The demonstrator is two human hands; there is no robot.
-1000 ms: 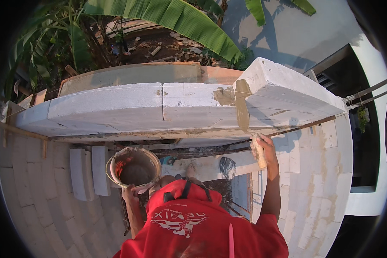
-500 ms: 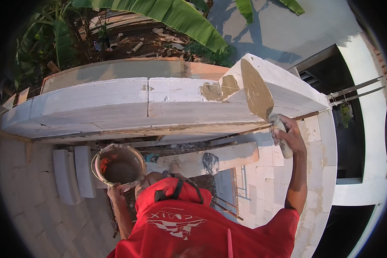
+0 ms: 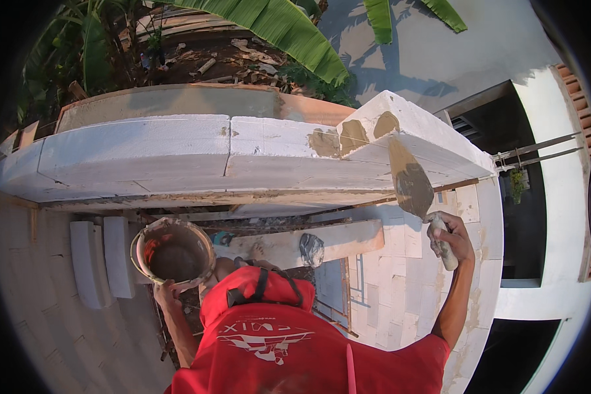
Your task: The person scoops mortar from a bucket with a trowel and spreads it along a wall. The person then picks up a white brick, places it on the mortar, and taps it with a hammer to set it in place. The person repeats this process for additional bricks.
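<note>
Right fingers (image 3: 442, 217) grip the trowel (image 3: 411, 185), now lower; left fingers (image 3: 167, 287) hold the bucket (image 3: 194, 241); 1 more mortar patch (image 3: 386, 124) shows.

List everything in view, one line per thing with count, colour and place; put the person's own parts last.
Pointed metal trowel: one, grey with brown mortar, right of centre
Round mortar-smeared bucket: one, pale outside, reddish inside, left of centre
Flat mortar patches: three large, brown, around the blocks' corner
Long block row: one, white, across upper middle
Angled rectangular block: one, white, at the row's right end
Loose rectangular blocks: at least two, white, left of bucket
Long flat plank: one, pale, below the row
Crumpled bag-like bundle: one, grey, over the plank
Broad leaves: several, green, top
Plastered wall: one, grey, upper right
Shirt: one, red, bottom
Left hand: one, bare, gripping bucket
Right hand: one, bare, gripping trowel
</note>
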